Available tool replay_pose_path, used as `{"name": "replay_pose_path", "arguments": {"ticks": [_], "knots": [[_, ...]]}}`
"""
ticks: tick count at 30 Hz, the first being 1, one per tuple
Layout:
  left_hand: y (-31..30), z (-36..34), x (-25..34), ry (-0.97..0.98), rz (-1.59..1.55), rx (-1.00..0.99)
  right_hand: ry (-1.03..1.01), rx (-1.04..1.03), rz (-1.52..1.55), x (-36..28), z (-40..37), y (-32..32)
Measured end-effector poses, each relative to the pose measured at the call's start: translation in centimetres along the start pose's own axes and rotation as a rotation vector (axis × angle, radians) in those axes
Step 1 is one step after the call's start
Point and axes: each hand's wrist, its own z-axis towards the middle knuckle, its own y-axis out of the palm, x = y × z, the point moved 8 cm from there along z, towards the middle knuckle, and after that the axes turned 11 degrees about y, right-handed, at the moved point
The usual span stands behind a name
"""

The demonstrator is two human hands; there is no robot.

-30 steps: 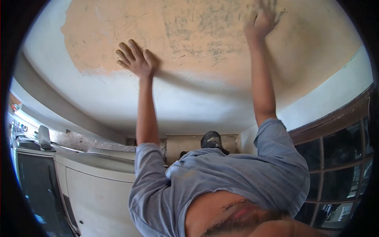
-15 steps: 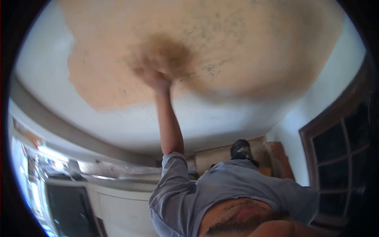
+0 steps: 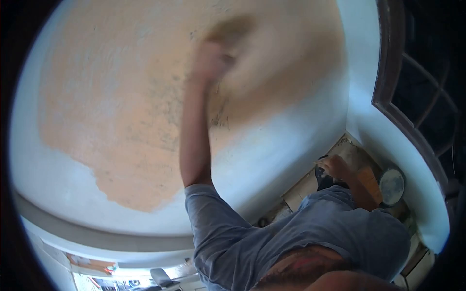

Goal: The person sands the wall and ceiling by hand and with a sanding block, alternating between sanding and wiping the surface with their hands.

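Head view, only one. Left hand [image 3: 212, 63] is up at the wall [image 3: 272, 165], over the tan patch [image 3: 107, 92]. Motion blur: can't tell if its fingers are spread, pressed together or pinching something. A blurred brown shape [image 3: 232, 28] sits just beyond them; shadow or object, can't tell. Tan patch runs out on both sides of the left fingers, with dark marks [image 3: 165, 106] below them, beside the forearm. Pale wall surface borders the patch on its lower side.

Right hand [image 3: 335, 167] is low, well apart from the left one, over a dark shoe [image 3: 324, 179]. Fingers look partly bent; can't tell if they pinch anything. Just beside that forearm: a flat orange piece [image 3: 369, 182], then a round container [image 3: 391, 186] with a pale grey inside, standing close to the side wall [image 3: 395, 150]. Dark-framed window [image 3: 427, 82] is beyond, up and right of the right fingers.
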Motion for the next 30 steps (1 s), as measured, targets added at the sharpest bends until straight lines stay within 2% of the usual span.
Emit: {"name": "replay_pose_path", "arguments": {"ticks": [1,2,3,4,6,7,8,9,10,11,12,13,14,15,17,20,21,22,23,25,26,27,28,29,30], "knots": [[-6.1,0.3,-0.5,0.191,0.062,0.496,0.01,0.016,0.009,1.4,-0.9,-0.6],[-10.2,1.2,-1.0,0.214,0.494,0.579,0.07,-0.042,-0.108,3.9,-1.9,-0.5],[-12.6,1.9,-2.2,0.008,0.842,0.64,0.133,-0.106,-0.224,5.5,-2.7,-0.3],[-12.5,2.7,-2.8,0.012,0.835,0.646,0.142,-0.101,-0.224,5.4,-3.3,-0.8],[-12.0,3.7,-3.6,-0.336,1.25,0.737,0.273,-0.184,-0.394,6.9,-4.4,-1.5],[-9.2,4.8,-3.2,-0.239,1.104,0.626,0.283,-0.179,-0.396,7.1,-4.8,-1.7],[-5.1,5.5,-1.8,-0.147,0.963,0.512,0.28,-0.084,-0.362,6.8,-4.8,-2.4],[3.0,6.4,-2.3,-0.18,1.129,0.11,0.269,0.01,-0.329,6.4,-4.6,-3.3],[7.5,5.2,2.5,0.109,0.879,0.28,0.263,0.002,-0.332,6.1,-4.1,-3.2],[16.3,3.8,4.6,0.25,0.541,-0.089,0.259,-0.003,-0.301,5.7,-3.8,-3.0],[24.6,0.4,6.9,0.193,0.179,-0.427,0.255,-0.016,-0.269,5.2,-3.9,-2.5],[22.4,-2.5,13.0,0.232,-0.29,-0.613,0.241,-0.036,-0.275,3.6,-3.7,-2.8],[26.7,-4.9,15.3,0.1,-0.638,-0.664,0.211,-0.063,-0.194,-4.0,-2.4,-6.4],[28.0,-6.4,15.8,0.086,-0.769,-0.465,0.183,-0.083,-0.113,-0.9,-3.0,-4.0],[19.8,-6.9,14.7,0.044,-0.636,-0.166,0.114,-0.09,-0.136,1.8,-2.5,-1.2],[6.0,-16.2,7.1,-0.236,-0.102,0.631,0.025,-0.187,-0.181,1.0,-1.8,-0.2],[1.3,-19.7,7.3,-0.202,0.406,0.963,0.006,-0.24,-0.201,0.1,-1.4,0.0],[-2.4,-22.4,5.4,-0.672,0.539,0.915,-0.004,-0.263,-0.198,-0.7,-0.8,0.1],[-3.3,-25.6,4.7,-0.936,0.722,0.887,-0.052,-0.252,-0.179,-1.9,-0.2,0.0],[3.9,-29.0,1.5,-1.089,0.788,0.694,-0.11,-0.273,-0.158,-3.3,1.3,1.3],[8.7,-27.8,2.8,-1.023,0.727,0.393,-0.209,-0.278,-0.138,-4.1,2.0,2.4],[16.2,-28.2,4.3,-0.963,0.301,0.074,-0.309,-0.287,-0.119,-5.0,2.3,3.2],[19.9,-26.1,9.5,-0.575,0.129,0.023,-0.32,-0.326,-0.126,-5.9,2.3,4.0],[22.1,-25.2,13.6,-0.538,-0.508,-0.013,-0.118,-0.418,0.088,-5.9,3.4,4.8],[26.0,-26.1,17.5,-0.605,-1.206,-0.272,0.091,-0.492,0.302,-6.0,4.6,5.8]]}}
